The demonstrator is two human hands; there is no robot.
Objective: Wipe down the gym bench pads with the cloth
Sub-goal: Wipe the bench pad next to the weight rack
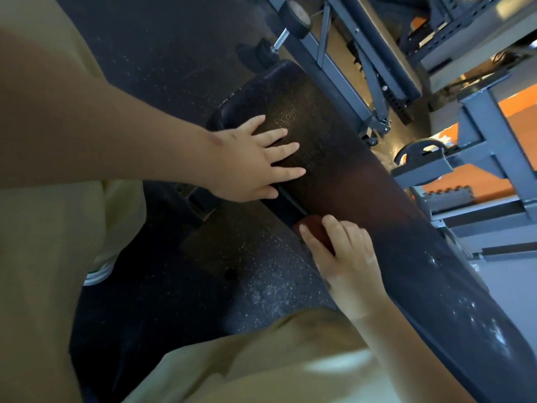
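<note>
A beige fabric garment point(35, 257) filled the left side of the view. Beside it lay black rubber flooring with pale speckles point(247, 280), which gave open room along the near side of the bench.

The left hand point(247, 164) lay flat, palm down, on the black textured vinyl seat pad point(296, 109). Its fingers were straight and spread, and it held nothing. The thumb sat at the narrow gap point(286, 199) that separated the seat pad from the next pad. The seat pad's rounded far end stood near a black round end cap point(299, 10) on the frame. The cap's face bore a marking too blurred to read.

The small reddish-brown cloth point(315, 228) sat at the near edge of the long black vinyl back pad point(406, 234), just beyond the gap. The right hand point(348, 263) gripped the cloth, with the fingers curled over it and the thumb against its near side, pressing it to the pad edge. Most of the cloth was hidden under the hand.

The back pad ran to the lower right, with white flecks on its lower portion. Its far edge ran close to a grey steel bench frame point(343, 71) and a grey steel rack point(494, 135), so that side was tighter. Orange floor panels point(520, 112) showed behind the rack.
</note>
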